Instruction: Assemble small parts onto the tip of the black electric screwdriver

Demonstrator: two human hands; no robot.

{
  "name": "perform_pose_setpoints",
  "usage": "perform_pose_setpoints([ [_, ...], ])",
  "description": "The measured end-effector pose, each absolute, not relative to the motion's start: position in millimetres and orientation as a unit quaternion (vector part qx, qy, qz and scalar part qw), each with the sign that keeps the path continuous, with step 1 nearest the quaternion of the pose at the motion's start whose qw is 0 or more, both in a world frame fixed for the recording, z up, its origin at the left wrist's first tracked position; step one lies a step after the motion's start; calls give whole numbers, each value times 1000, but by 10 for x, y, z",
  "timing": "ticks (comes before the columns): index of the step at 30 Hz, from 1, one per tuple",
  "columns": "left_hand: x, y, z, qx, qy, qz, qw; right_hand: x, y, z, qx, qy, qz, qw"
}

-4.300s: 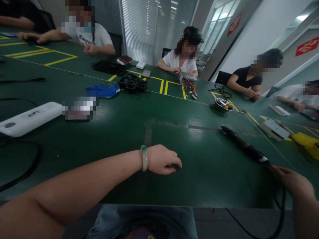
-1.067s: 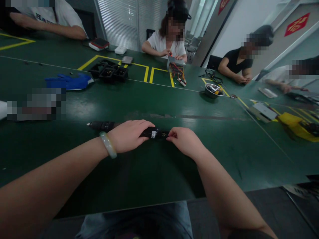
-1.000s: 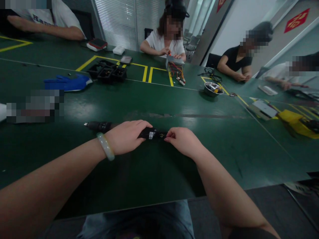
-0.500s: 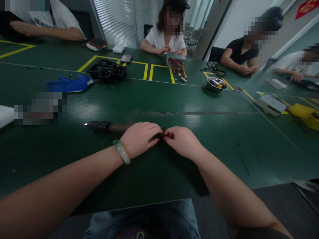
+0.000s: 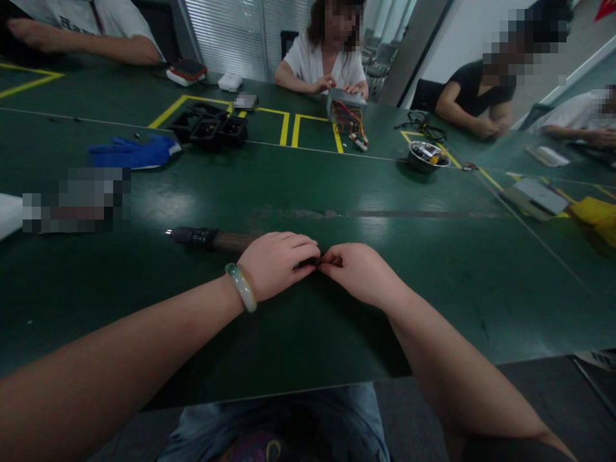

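A long electric screwdriver (image 5: 231, 242) with a black front end and a brown body lies along the green table, its metal tip pointing left. My left hand (image 5: 279, 263), with a jade-like bangle (image 5: 241, 287) at the wrist, is wrapped over its rear part, fingers closed. My right hand (image 5: 359, 273) meets it at the tail end, thumb and fingers pinched together. A small dark bit shows between the two hands' fingertips; what the right hand grips there is mostly hidden.
A blue glove (image 5: 132, 153) and black plastic parts (image 5: 209, 125) lie beyond on the left. A metal bowl (image 5: 428, 157) of small items stands at the right. Across the table, a person handles a grey box with coloured wires (image 5: 347, 106); other people sit around.
The view has tilted slightly, so the far things sit a little higher. Both hands keep nearly the same hold at the screwdriver's tail end.
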State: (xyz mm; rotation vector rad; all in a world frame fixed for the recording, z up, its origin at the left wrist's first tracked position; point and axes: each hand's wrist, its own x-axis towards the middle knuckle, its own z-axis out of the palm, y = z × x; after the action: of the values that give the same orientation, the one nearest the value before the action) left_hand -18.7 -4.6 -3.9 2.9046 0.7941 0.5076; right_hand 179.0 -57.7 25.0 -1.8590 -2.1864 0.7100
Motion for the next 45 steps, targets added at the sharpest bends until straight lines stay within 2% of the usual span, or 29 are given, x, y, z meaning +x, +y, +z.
perform_pose_setpoints([
  [10, -140, -94, 0, 951, 271, 147, 24, 1781, -594, 276, -626, -752, 185, 86],
  [15, -138, -100, 10, 949, 274, 152, 25, 1800, -573, 259, -642, -736, 205, 67],
  [23, -159, -33, -33, 943, 285, 167, 35, 1809, -644, 286, -632, -766, 108, 42],
  [29, -164, -6, 1, 945, 285, 150, 52, 1987, -544, 320, -659, -714, 194, 135],
  [32, -163, -18, 16, 944, 290, 147, 54, 1966, -542, 282, -652, -715, 197, 158],
  [39, -154, -3, -21, 947, 277, 156, 52, 1820, -562, 154, -666, -715, 113, 181],
  [45, -157, 4, -32, 944, 276, 171, 59, 2103, -292, 114, -697, -642, 3, 320],
])
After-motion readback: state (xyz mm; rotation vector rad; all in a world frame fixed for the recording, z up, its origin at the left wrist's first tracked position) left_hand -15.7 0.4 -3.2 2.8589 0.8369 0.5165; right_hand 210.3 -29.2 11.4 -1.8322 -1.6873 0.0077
